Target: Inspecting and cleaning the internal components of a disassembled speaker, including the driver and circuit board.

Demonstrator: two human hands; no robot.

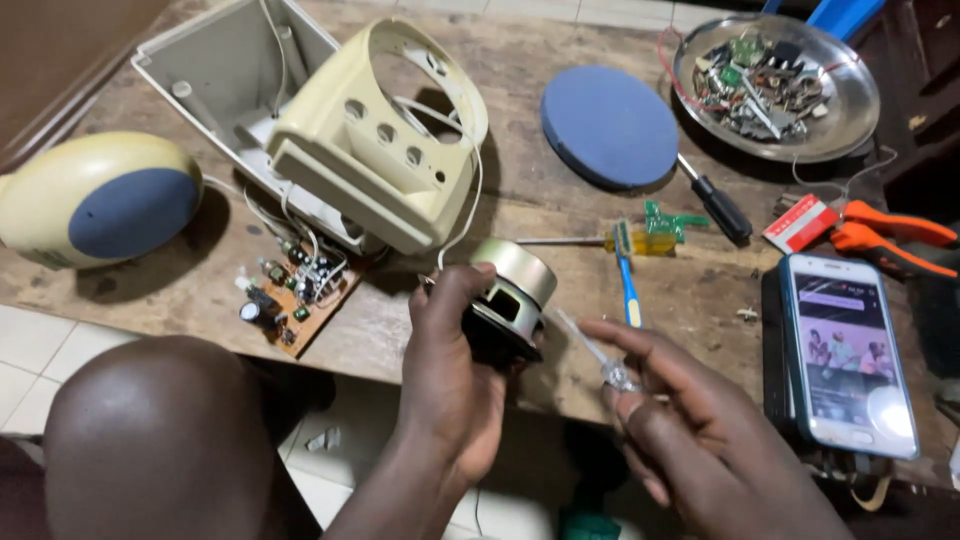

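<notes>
While gripping round metal-backed speaker [508,300], left hand [450,380] closing around it, right hand [680,420] pinching clear-handled screwdriver [600,357] just beside.

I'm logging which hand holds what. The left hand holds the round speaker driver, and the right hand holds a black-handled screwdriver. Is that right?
Not quite. In the head view, the left hand holds the speaker driver, but the right hand holds a clear-handled screwdriver. The black-handled screwdriver lies on the table.

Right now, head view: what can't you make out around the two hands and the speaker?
- Speaker: its cone side, hidden by the left hand.
- Clear-handled tool in the right hand: tip blurred.
- Metal tray: parts too small to identify.
- Phone: screen too small, with glare.
</notes>
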